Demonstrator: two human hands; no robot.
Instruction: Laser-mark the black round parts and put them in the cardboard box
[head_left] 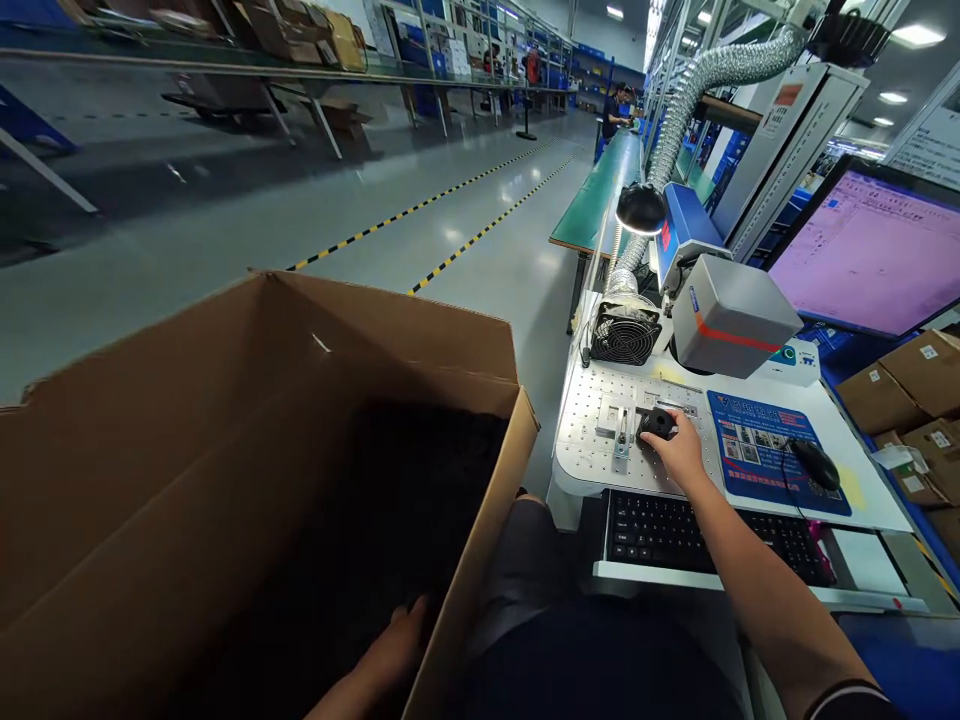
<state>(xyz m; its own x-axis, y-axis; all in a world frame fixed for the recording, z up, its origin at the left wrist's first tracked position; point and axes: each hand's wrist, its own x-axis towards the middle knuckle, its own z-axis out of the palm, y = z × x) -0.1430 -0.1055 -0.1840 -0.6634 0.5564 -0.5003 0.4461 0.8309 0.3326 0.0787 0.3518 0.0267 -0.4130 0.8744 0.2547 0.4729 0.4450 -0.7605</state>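
Observation:
My right hand (679, 450) is closed around a small black plastic part (657, 424), with thumb and fingers at its sides. The part is at a metal fixture (622, 432) on the perforated plate (581, 440); whether it is seated there I cannot tell. Down in a large open cardboard box (486, 490), at its right wall, is my left hand (396, 645). Its fingers look curled, but deep shadow covers what they hold, if anything. A dark mass (405, 480) fills the box bottom, too dim to make out single pieces.
Above the plate hangs a grey machine head (731, 315), with a black fan (626, 335) beside it. A blue mat (765, 450), a mouse (815, 464), a keyboard (667, 535) and a monitor (870, 250) are to the right. Another person (616, 110) stands far back.

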